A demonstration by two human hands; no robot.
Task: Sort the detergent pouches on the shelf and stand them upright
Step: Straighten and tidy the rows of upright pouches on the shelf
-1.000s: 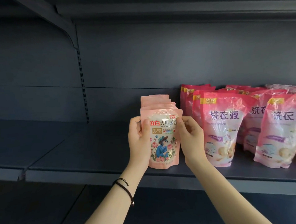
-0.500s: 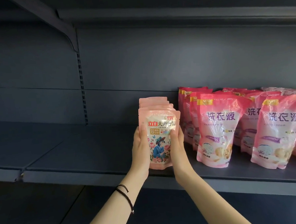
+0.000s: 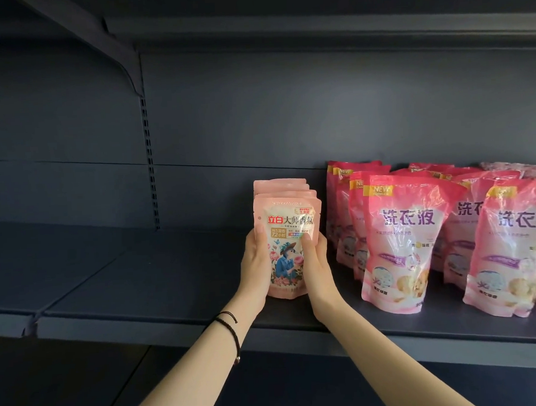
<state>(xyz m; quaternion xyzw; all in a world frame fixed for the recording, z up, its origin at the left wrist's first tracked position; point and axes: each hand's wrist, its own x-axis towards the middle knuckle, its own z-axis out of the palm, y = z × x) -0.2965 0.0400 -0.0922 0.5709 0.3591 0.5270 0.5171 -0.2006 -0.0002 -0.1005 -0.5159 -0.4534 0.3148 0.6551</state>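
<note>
A row of small pale-pink detergent pouches (image 3: 288,223) stands upright on the dark shelf (image 3: 160,314), one behind another, the front one printed with a figure in a blue dress. My left hand (image 3: 256,265) grips the row's left side and my right hand (image 3: 316,262) grips its right side, thumbs on the front pouch. To the right stand rows of larger bright-pink pouches (image 3: 402,242) with purple lettering, upright and leaning slightly; another front pouch (image 3: 511,252) stands at the far right.
The shelf's back panel (image 3: 256,116) rises behind the pouches. A slotted upright (image 3: 149,165) and a bracket (image 3: 123,64) hold the upper shelf. Left of the small pouches lies bare shelf surface. A lower shelf (image 3: 68,393) shows below.
Both hands slid down the sides of the small pouch row and closed in on it. The row stands straighter against the shelf, a little nearer the front.
</note>
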